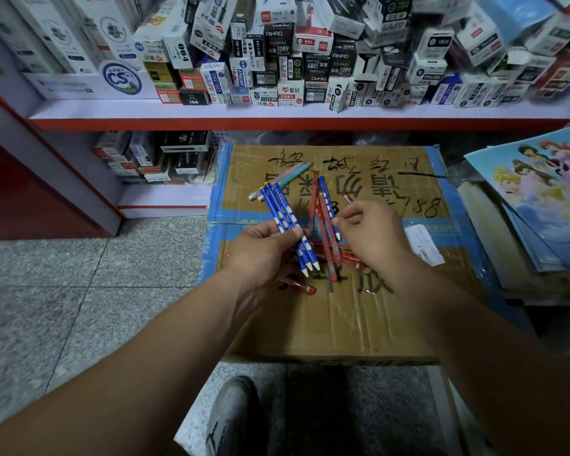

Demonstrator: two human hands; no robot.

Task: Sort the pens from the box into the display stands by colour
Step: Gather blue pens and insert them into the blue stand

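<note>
Pens in blue with white dots (285,215) are bunched in the left hand (260,251), fingers and thumb curled round their lower half, white tips pointing down toward the person and yellow-capped ends up and away. The right hand (367,235) is just beside them, its fingers curled into a narrow pinch; the end of a red pen (347,197) sticks out above its knuckles, gripped inside the hand, and its fingertips sit against a single blue pen (329,209). Whether the pinch also takes that pen I cannot tell. Between the two hands stand several translucent red pens (324,238), crossing the blue one at a slight angle. Behind the blue bunch, two pastel pens (293,172), one pink and one teal, slant up to the right. All this is above a taped cardboard box (343,324) with handwriting on its lid, where a loose red pen (298,286) lies below the left hand. Beyond the box a shelf (277,110) is stacked with small pen cartons; cartoon posters (547,199) are piled to the right. A grey shoe (231,413) rests on the speckled floor (79,274)
</note>
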